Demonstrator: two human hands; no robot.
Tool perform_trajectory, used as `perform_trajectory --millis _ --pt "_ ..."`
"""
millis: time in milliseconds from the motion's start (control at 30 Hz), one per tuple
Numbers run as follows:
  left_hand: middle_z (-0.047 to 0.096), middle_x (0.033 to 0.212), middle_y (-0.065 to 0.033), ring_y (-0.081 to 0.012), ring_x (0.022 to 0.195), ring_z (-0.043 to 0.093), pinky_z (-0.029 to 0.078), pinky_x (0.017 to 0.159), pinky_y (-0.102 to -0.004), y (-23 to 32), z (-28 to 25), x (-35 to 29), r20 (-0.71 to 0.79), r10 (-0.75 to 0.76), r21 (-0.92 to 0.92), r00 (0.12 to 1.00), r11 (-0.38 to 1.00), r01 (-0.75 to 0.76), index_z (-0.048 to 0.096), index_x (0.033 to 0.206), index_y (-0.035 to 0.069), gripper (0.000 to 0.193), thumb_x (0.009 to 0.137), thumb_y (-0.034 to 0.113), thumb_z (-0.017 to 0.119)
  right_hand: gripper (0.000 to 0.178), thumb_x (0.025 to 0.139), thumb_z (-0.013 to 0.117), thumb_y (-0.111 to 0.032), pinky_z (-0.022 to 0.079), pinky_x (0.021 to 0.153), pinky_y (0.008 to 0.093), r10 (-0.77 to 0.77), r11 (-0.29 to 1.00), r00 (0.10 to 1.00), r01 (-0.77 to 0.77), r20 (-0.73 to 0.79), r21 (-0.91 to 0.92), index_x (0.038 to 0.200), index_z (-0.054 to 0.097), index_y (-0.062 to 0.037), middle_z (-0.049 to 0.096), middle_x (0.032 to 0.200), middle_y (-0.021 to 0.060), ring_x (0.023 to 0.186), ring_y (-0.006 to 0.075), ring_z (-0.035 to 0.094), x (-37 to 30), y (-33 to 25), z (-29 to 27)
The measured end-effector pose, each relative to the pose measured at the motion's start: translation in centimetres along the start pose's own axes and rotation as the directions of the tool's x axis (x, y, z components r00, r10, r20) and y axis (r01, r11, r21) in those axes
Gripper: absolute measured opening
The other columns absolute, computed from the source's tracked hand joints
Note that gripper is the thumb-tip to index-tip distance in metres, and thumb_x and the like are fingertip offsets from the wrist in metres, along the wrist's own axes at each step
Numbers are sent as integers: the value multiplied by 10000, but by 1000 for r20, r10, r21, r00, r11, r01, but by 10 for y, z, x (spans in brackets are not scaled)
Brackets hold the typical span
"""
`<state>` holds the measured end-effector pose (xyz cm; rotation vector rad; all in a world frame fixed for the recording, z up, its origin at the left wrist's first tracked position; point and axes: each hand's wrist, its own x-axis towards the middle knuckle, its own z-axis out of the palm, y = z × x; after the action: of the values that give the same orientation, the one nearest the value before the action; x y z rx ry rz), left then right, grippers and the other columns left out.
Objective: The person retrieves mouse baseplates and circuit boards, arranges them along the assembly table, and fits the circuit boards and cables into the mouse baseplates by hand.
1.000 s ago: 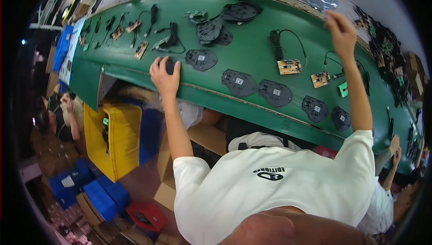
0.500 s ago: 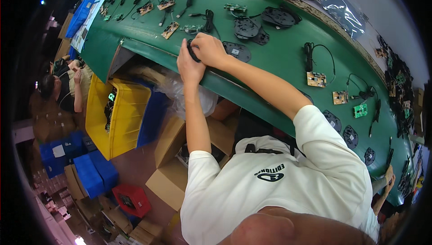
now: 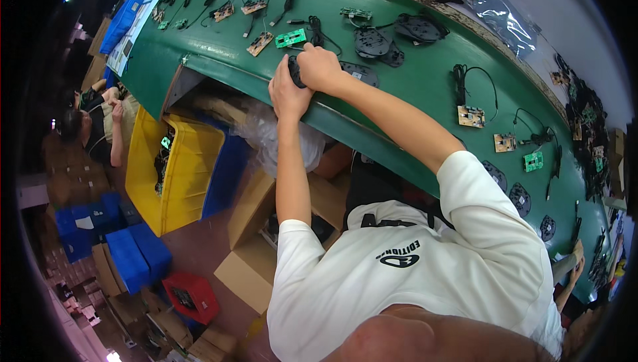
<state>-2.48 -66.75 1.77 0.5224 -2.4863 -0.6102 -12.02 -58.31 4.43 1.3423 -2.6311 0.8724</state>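
Observation:
At the near edge of the green bench, both my hands are closed around a small black plastic piece [image 3: 294,71] that looks like a computer mouse shell part. My left hand [image 3: 290,99] grips its near left side. From the right, my right hand [image 3: 319,69] presses on it with curled fingers, hiding much of it. Just beyond my hands lie a green circuit board [image 3: 290,38] and a bundled black cable [image 3: 318,33]. A brown circuit board [image 3: 260,43] is to their left. Partly behind my right wrist is a flat black base plate [image 3: 362,73].
The green bench [image 3: 412,86] carries more black plates [image 3: 372,42] and corded boards [image 3: 470,117]. Below its edge stand a yellow bin [image 3: 193,162], an open cardboard box [image 3: 249,272] and a red crate [image 3: 193,295]. Another person [image 3: 100,122] sits far left; another person's hand [image 3: 577,259] shows at right.
The view has shifted slightly, moving the bench things a little to the right. My right hand's fingers are curled tighter on the black piece. The green board beyond shows brighter.

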Motion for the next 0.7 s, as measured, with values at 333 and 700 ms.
perform_trajectory --millis 333,700 --pt "462 1431 -218 -406 1317 435 350 1086 -508 35 8 14 -109 301 -132 947 940 -314 475 1419 56 911 700 472 848 264 838 712 -271 526 732 438 -86 989 996 85 0 120 978 690 -48 602 967 104 860 321 646 -133 45 -169" --pt "485 1418 -256 -437 1263 503 419 1052 -502 132 99 71 355 260 -82 898 966 -247 685 1226 130 590 753 468 789 249 867 725 -248 500 662 394 175 981 984 -172 -30 89 984 683 -32 630 951 92 768 271 628 -278 120 -272"
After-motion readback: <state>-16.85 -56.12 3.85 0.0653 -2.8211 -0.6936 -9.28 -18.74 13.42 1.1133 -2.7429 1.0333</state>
